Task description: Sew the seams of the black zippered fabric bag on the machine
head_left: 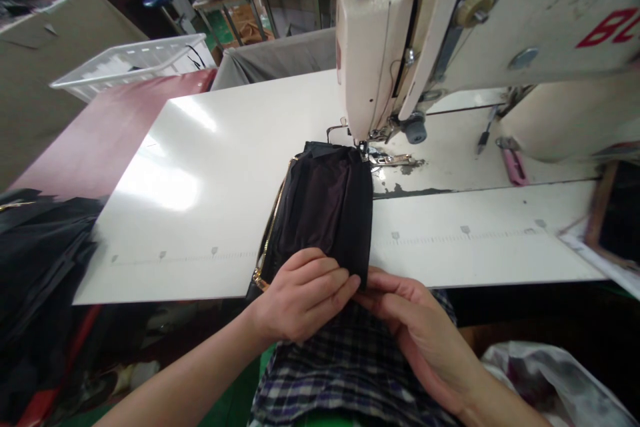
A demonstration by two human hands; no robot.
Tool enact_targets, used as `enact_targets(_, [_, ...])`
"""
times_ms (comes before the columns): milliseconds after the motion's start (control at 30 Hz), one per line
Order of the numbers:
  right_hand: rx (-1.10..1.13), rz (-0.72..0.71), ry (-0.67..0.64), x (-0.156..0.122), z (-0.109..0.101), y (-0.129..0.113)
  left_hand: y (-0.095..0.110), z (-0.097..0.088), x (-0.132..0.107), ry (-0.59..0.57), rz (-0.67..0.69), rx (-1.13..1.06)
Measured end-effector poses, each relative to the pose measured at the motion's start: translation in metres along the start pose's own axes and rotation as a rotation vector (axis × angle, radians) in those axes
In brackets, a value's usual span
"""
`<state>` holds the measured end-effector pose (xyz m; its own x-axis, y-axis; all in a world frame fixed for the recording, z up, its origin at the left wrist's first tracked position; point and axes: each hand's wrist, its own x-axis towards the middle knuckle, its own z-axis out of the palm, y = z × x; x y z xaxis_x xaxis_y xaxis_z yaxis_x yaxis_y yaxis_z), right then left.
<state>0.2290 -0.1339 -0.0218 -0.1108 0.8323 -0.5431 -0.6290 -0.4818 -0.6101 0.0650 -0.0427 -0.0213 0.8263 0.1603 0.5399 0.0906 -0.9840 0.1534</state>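
Note:
A black fabric piece [325,203] with a gold zipper [273,223] along its left edge lies on the white sewing table [210,193], its far end under the sewing machine's presser foot [363,147]. My left hand [300,293] grips the near edge of the fabric, fingers curled over it. Touching it from the right, my right hand [415,327] pinches the same near edge at the table's front.
The cream sewing machine [450,33] stands at the back right. A pile of black fabric [35,260] lies at the left. A white plastic basket [135,60] sits behind on a dark red surface. A plastic bag [550,373] is at lower right.

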Motion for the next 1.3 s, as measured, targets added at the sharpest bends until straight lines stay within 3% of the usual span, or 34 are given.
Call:
enact_targets(467, [-0.041,0.013,-0.006,0.001,-0.003,0.0,-0.001,0.009,-0.006,0.04,-0.089,-0.136])
enact_targets(800, [-0.216,-0.111,-0.023,0.0,-0.003,0.005,0.008,0.004,0.004,0.062,-0.398,-0.3])
enact_targets(1033, [-0.265,-0.146,-0.011,0.002,-0.002,0.007,0.011,0.001,0.009,-0.005,-0.564,-0.365])
enact_targets(1300, [-0.324,-0.179,0.023,0.002,-0.003,0.009,0.016,-0.001,0.013,-0.009,-0.679,-0.398])
